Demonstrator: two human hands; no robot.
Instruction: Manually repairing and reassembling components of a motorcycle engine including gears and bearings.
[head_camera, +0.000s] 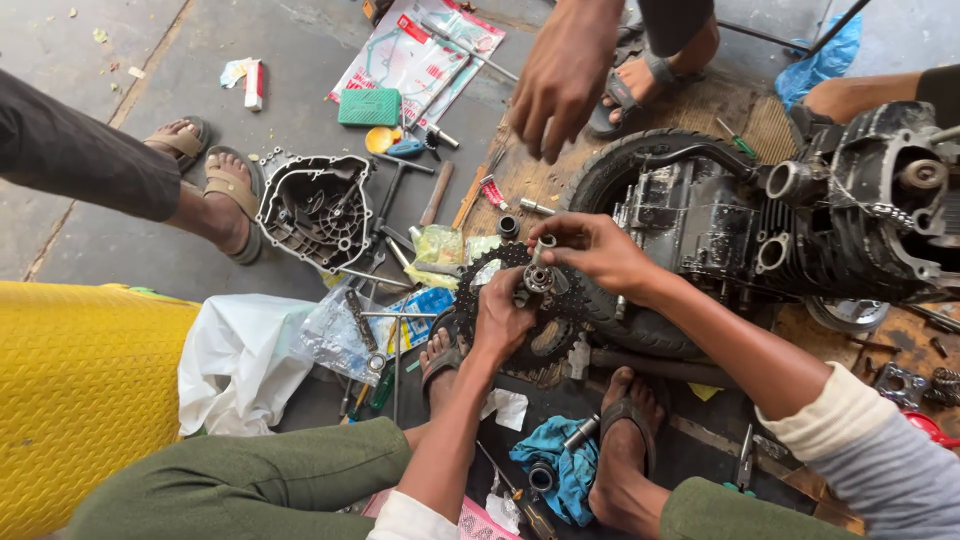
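Toothed black sprocket (520, 305), steel hub (538, 279)

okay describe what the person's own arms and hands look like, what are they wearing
Both hands, the left hand and the right hand, are bare, without gloves. The forearms are uncovered; pale whitish-grey sleeves are pushed up near the elbows. No rings or watch are visible.

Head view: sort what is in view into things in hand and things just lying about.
In hand:
- toothed clutch gear, gripped by the left hand
- small metal shaft at its hub, pinched by the right hand

Lying about:
- black engine cover
- green box
- blue rag
- white plastic bag
- engine, untouched by either hand
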